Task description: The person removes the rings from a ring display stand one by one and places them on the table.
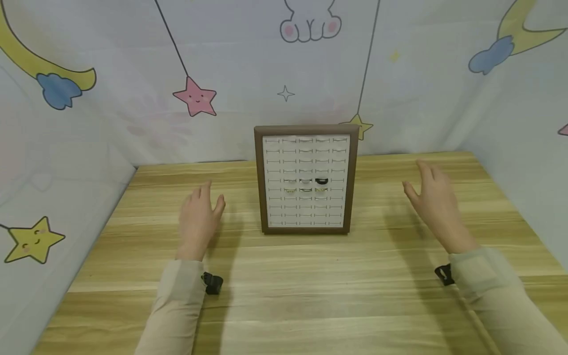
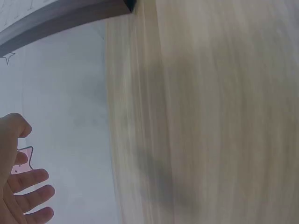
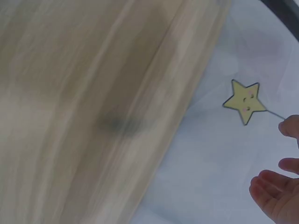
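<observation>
On the head view I see a frame [image 1: 306, 130] upright on the table [image 1: 301, 296], holding a black ring [image 1: 321, 182] and five lighter rings [image 1: 305, 190], between left hand [image 1: 198, 219] and right hand [image 1: 437, 202], apart from both. Left wrist: I see fingers [image 2: 35, 198] parted. Right wrist: fingers relaxed, thumb [image 3: 290, 126] apart.

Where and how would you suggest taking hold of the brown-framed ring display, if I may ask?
I'd grip the frame's two side bars, the left hand coming from the left, the right hand from the right: it stands up between both hands, its sides look unobstructed, and fingers there should stay off the rings.
</observation>
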Motion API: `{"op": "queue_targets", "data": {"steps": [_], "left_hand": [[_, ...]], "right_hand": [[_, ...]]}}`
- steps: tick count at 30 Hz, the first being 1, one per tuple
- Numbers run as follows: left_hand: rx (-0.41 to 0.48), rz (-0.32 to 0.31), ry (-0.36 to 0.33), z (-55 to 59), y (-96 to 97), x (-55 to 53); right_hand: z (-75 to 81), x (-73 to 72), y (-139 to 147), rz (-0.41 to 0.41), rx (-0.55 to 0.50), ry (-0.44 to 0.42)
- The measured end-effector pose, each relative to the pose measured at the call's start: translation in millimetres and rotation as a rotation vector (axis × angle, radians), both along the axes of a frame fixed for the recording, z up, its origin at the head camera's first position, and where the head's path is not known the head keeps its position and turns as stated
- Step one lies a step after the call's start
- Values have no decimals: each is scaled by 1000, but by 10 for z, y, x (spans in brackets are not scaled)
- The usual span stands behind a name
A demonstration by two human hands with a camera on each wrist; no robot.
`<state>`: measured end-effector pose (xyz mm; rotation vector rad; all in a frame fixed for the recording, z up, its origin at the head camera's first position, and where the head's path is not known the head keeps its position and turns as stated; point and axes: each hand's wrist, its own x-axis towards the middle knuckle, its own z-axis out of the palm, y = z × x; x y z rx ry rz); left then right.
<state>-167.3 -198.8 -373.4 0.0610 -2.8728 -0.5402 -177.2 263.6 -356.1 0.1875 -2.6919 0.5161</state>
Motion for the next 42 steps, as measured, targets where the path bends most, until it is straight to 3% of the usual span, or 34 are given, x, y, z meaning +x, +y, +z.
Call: {"op": "queue_targets", "data": {"steps": [7, 16, 21, 29, 42], "left_hand": [[263, -46, 1, 35, 167, -23], [630, -126, -68, 71, 433, -47], [785, -150, -125, 74, 533, -47], [941, -188, -210, 27, 619, -83], [969, -174, -250, -37, 674, -125]], "right_hand": [[138, 24, -226, 5, -110, -37], [235, 40, -594, 107, -168, 136], [248, 29, -777, 182, -216, 193], [239, -11, -1010, 266, -223, 186], [170, -56, -1284, 354, -232, 77]]}}
